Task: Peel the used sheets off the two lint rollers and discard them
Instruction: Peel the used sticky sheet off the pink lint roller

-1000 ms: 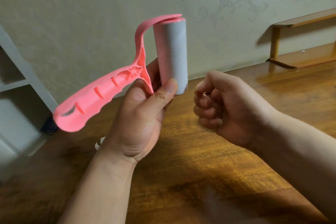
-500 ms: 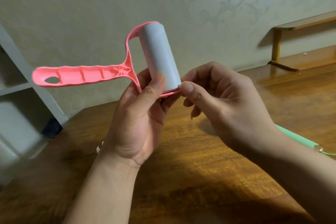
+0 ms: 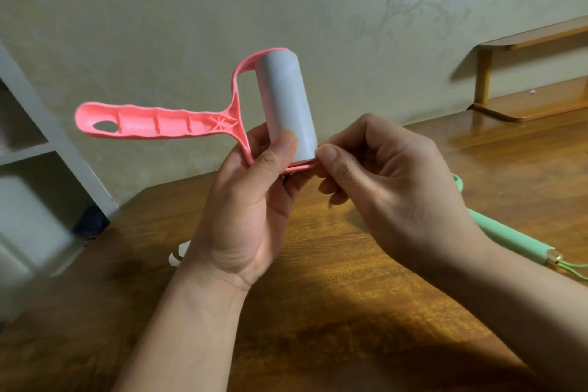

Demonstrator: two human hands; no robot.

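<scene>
A pink lint roller (image 3: 165,125) with a pale grey sheet roll (image 3: 285,105) is held up above the wooden table (image 3: 334,312). My left hand (image 3: 251,200) grips the lower end of the roll and frame, thumb pressed on the roll. My right hand (image 3: 391,188) pinches the sheet's corner (image 3: 316,149) at the roll's lower right edge between thumb and forefinger. A green lint roller handle (image 3: 509,237) lies on the table at the right, its head hidden behind my right hand.
A small white paper scrap (image 3: 178,256) lies on the table behind my left wrist. A white shelf unit (image 3: 41,149) stands at the left, a wooden shelf (image 3: 534,102) at the back right. A patterned wall is close behind.
My left hand turned the pink roller so its handle points level to the left. My right hand opened from a fist and moved in to pinch the sheet's edge.
</scene>
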